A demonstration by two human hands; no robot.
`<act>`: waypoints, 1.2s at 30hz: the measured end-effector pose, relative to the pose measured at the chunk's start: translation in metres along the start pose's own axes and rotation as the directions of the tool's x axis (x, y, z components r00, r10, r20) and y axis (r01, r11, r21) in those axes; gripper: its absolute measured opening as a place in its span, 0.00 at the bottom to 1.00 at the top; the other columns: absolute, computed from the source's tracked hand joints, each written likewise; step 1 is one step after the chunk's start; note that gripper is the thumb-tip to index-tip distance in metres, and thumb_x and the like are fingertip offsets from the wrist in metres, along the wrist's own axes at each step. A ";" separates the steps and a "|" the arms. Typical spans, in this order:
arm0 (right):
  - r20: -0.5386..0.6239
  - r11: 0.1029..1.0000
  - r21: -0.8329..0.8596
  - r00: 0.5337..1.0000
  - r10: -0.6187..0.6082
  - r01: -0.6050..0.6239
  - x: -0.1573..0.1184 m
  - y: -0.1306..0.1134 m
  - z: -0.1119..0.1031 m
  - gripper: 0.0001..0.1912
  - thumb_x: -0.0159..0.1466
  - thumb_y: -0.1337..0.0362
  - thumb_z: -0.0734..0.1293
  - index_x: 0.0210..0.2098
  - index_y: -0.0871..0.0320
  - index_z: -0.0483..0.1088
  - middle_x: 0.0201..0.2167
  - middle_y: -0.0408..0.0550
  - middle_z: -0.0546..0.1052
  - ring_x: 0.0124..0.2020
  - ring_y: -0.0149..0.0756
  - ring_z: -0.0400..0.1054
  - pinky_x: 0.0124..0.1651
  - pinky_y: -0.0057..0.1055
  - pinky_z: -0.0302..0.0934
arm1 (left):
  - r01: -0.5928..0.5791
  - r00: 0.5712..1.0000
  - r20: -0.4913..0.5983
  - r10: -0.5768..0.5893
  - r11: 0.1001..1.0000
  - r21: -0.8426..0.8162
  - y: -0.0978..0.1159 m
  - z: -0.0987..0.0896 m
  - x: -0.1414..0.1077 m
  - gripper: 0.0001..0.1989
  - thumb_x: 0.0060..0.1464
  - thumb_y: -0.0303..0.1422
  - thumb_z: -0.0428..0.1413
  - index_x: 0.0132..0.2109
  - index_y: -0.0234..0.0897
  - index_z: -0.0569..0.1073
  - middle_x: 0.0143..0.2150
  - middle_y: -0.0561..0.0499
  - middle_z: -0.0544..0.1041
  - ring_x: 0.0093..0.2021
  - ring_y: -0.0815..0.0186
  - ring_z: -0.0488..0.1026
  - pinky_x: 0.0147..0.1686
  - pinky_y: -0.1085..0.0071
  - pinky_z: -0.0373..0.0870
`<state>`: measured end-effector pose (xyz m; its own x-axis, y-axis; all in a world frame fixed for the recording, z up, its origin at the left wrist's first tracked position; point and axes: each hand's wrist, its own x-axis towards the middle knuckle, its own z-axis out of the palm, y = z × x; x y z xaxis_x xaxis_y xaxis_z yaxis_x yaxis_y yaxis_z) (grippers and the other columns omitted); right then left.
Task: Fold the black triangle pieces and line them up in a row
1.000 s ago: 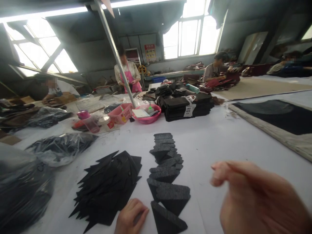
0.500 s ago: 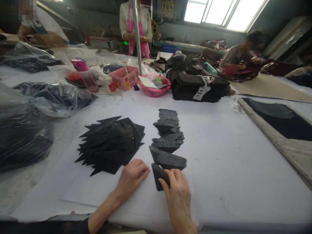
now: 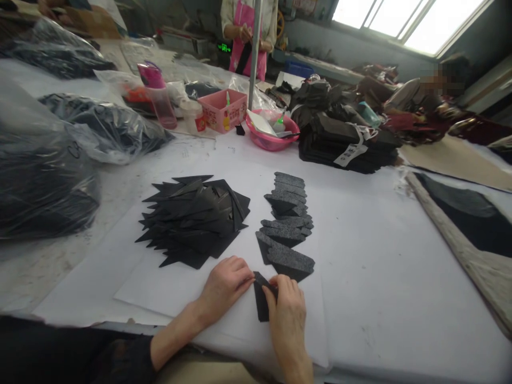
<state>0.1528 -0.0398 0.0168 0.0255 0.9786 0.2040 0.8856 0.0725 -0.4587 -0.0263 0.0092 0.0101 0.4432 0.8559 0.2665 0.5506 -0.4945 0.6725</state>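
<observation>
My right hand (image 3: 287, 309) pinches the right side of a small black piece (image 3: 262, 304) near the table's front edge. At that piece's upper left corner, the closed fingertips of my left hand (image 3: 230, 280) touch or grip it. Beyond my left hand lies a heap of black pointed pieces (image 3: 192, 218), spread in overlapping layers. A column of overlapping folded pieces with speckled grey strips (image 3: 290, 256) runs away from me, just beyond my right hand.
Behind stand a pink bowl (image 3: 272, 140), a pink box (image 3: 224, 112), a bottle (image 3: 162, 104) and a stack of black pieces (image 3: 340, 144). Plastic bags (image 3: 44, 186) lie left, a board (image 3: 460, 256) right. A person in a pink apron (image 3: 244, 32) stands behind a pole (image 3: 255, 53).
My left hand has moved right to the black piece's corner and now touches it. The piece is turned more upright in my right hand. The whole view has shifted a little.
</observation>
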 end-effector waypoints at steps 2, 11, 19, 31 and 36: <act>0.005 1.000 0.019 1.000 -0.018 0.018 -0.004 -0.002 -0.002 0.08 0.70 0.58 0.60 0.42 0.54 0.69 0.36 0.46 0.74 0.37 0.39 0.65 0.40 0.34 0.57 | -0.029 0.999 0.019 0.028 0.999 0.041 0.002 0.000 -0.004 0.08 0.67 0.31 0.52 0.38 0.37 0.72 0.35 0.50 0.70 0.38 0.61 0.66 0.38 0.65 0.61; 0.009 0.998 0.060 1.000 -0.027 0.027 -0.012 -0.001 -0.001 0.10 0.70 0.59 0.62 0.48 0.51 0.71 0.38 0.45 0.74 0.38 0.38 0.66 0.42 0.34 0.59 | -0.131 0.991 0.000 0.135 0.961 0.243 0.006 0.002 -0.006 0.10 0.67 0.28 0.51 0.36 0.36 0.73 0.34 0.50 0.68 0.36 0.61 0.63 0.35 0.65 0.59; -0.104 0.998 0.055 0.994 -0.029 0.035 -0.019 -0.004 0.009 0.09 0.70 0.64 0.62 0.46 0.52 0.74 0.36 0.46 0.74 0.37 0.36 0.66 0.43 0.33 0.58 | -0.102 0.995 0.019 0.100 0.973 0.209 0.005 0.003 -0.007 0.07 0.67 0.29 0.52 0.38 0.34 0.71 0.35 0.49 0.69 0.37 0.60 0.65 0.37 0.64 0.62; -0.151 0.995 -0.039 0.983 -0.101 0.096 -0.020 -0.008 0.012 0.07 0.69 0.66 0.64 0.38 0.53 0.76 0.33 0.45 0.72 0.37 0.33 0.63 0.43 0.31 0.56 | -0.267 0.963 0.057 0.265 0.893 0.361 0.007 0.001 -0.010 0.09 0.67 0.25 0.49 0.51 0.31 0.71 0.35 0.47 0.70 0.36 0.60 0.66 0.35 0.63 0.64; -0.161 0.993 -0.058 0.980 -0.115 0.107 -0.021 -0.008 0.011 0.09 0.69 0.67 0.64 0.40 0.53 0.77 0.33 0.45 0.72 0.36 0.33 0.63 0.42 0.31 0.56 | -0.275 0.958 0.035 0.283 0.885 0.375 0.008 0.000 -0.010 0.10 0.68 0.25 0.47 0.49 0.31 0.72 0.35 0.47 0.70 0.35 0.60 0.67 0.34 0.64 0.65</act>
<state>0.1398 -0.0587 0.0067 -0.0027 0.9200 0.3919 0.9085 0.1660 -0.3834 -0.0259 -0.0032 0.0129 0.6056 0.6749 0.4215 0.6305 -0.7302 0.2633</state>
